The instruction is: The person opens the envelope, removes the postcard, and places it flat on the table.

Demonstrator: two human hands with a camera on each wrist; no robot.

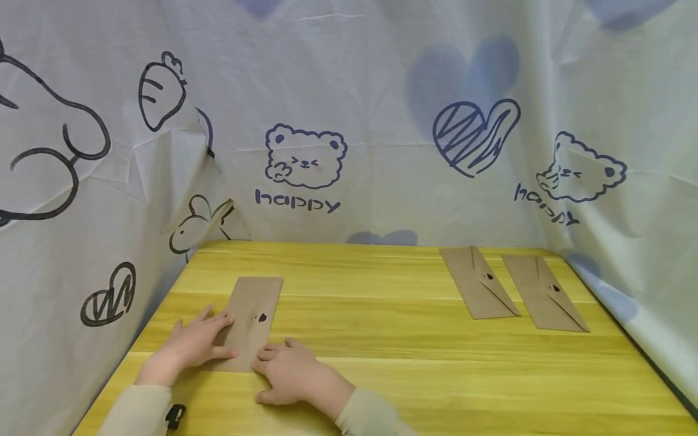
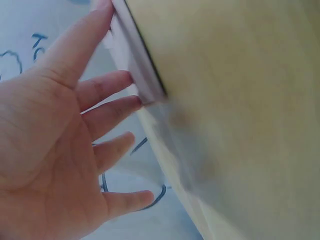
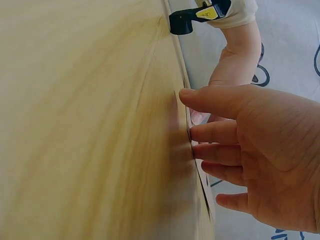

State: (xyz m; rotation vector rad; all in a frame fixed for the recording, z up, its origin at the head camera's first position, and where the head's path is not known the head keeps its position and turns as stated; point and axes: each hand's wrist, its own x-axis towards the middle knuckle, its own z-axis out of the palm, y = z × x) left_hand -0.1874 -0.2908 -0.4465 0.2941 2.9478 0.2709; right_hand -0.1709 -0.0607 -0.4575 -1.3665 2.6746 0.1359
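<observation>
A brown paper envelope (image 1: pixel 252 303) with a small black mark lies lengthwise on the left part of the table. My left hand (image 1: pixel 191 345) touches its left side with fingers spread. At the lower right corner, the fingertips of my right hand (image 1: pixel 297 372) rest on the envelope's edge. In the left wrist view, the left hand (image 2: pixel 55 135) has its thumb and two fingers against the envelope (image 2: pixel 137 55), seen nearly edge-on. The right wrist view shows the right hand (image 3: pixel 270 150) with fingers extended along the paper edge. Neither hand visibly grips the paper.
Two similar brown envelopes, one (image 1: pixel 480 287) beside the other (image 1: pixel 545 297), lie at the table's back right with diagonal flap lines showing. White cloth (image 1: pixel 371 79) with drawings surrounds the wooden table (image 1: pixel 409 375). A black device (image 3: pixel 200 15) sits on the left wrist.
</observation>
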